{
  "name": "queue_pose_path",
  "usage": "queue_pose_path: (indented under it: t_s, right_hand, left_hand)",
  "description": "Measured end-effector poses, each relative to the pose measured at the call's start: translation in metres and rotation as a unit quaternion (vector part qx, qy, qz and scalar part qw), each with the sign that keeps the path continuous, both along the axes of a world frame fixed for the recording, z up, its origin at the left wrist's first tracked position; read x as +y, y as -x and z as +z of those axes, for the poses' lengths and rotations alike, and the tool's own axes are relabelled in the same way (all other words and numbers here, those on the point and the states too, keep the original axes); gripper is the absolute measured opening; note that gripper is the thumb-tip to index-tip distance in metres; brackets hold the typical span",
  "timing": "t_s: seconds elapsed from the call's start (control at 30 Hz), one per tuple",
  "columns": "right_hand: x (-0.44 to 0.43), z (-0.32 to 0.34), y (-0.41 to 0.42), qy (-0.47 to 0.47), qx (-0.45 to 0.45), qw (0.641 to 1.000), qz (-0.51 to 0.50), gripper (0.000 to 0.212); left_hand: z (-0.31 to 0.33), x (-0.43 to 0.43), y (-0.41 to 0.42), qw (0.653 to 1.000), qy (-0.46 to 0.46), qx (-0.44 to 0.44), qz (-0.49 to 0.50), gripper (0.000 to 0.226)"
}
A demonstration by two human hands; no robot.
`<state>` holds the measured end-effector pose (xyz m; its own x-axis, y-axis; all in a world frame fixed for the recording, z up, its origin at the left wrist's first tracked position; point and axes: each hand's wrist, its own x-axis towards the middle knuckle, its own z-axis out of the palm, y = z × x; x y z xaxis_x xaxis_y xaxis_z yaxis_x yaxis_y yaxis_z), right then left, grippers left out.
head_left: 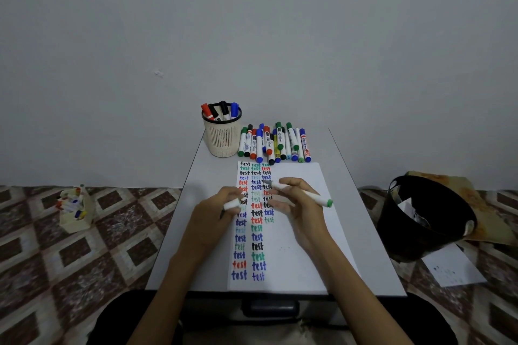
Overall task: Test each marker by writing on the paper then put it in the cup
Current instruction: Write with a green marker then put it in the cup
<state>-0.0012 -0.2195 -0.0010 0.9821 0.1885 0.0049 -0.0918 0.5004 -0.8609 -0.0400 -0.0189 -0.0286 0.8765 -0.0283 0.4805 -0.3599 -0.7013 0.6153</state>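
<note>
A white marker with a green end (pixel 304 193) is pinched in the fingers of the right hand (pixel 300 211) and lies slanted above the white sheet of paper (pixel 297 238), its dark tip near the third column of coloured "test" words and its green end pointing off to the right. The fingers of the left hand (pixel 214 211) are curled round a short white cylindrical piece (pixel 231 203), held over the left edge of the paper; it cannot be told whether this is the cap. The paper lies on the pale grey counter (pixel 179 232). At the counter's far end stands the beige mesh cup with a black rim (pixel 221 138), holding red, black and blue markers, and just to its right lies a row of capped markers (pixel 276 144), touching one another. On the patterned tile floor (pixel 117 232) sit a black bin (pixel 426 218) to the right and a small beige box of markers (pixel 75 211) to the left.
</note>
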Motion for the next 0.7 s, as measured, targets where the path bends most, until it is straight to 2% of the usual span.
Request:
queue_pose_path:
  t_s: [0.13, 0.27, 0.53, 0.6, 0.7]
  right_hand:
    - [-0.0002, 0.0008, 0.0026, 0.018, -0.016, 0.999, 0.031, 0.019]
    - [-0.0005, -0.0004, 0.004, 0.036, -0.03, 0.998, 0.035, 0.019]
    - [-0.0004, -0.0017, 0.0046, 0.055, -0.041, 0.996, 0.049, 0.014]
    - [0.0003, -0.0003, 0.0065, 0.067, -0.044, 0.994, 0.07, 0.013]
    - [0.0001, 0.0029, 0.0098, 0.068, -0.037, 0.993, 0.087, 0.01]
  left_hand:
    - [0.0042, -0.001, 0.0019, 0.999, 0.031, 0.0, 0.024, 0.031]
    - [0.0064, 0.0007, 0.0017, 0.999, 0.026, -0.02, -0.007, 0.03]
    - [0.009, -0.0005, 0.0052, 0.996, 0.08, 0.006, -0.036, 0.037]
    - [0.0085, -0.0006, 0.0071, 0.993, 0.11, 0.023, -0.04, 0.033]
    - [0.0093, 0.0018, 0.0097, 0.972, 0.228, 0.037, -0.04, 0.021]
